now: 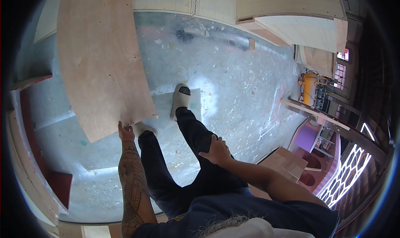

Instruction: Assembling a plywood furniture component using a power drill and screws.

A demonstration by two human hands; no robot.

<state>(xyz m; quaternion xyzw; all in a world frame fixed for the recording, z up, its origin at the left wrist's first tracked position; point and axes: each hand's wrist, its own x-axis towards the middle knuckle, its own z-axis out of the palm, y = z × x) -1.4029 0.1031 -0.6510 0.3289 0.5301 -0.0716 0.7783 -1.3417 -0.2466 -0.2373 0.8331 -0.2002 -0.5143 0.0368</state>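
A long plywood sheet (100,67) stretches from the far edge of the view down to my left side. Its near end is at my left hand (126,132), which is closed on the edge near the right corner. My thumb shows on the upper face there, and the fingers are partly hidden. My right hand (217,150) lies on my right thigh with the fingers stretched over the dark trousers and holds nothing. My left shoe is partly covered by the sheet's corner, while the right shoe (181,100) stands beside the sheet on the floor.
The grey concrete floor (241,109) is spotted with paint. Pale wooden panels (216,2) line the far side. A yellow air compressor (309,90) stands at the right, near a wooden beam (316,113). Boards (283,165) lie at my right; a dark red panel (60,188) is at the left.
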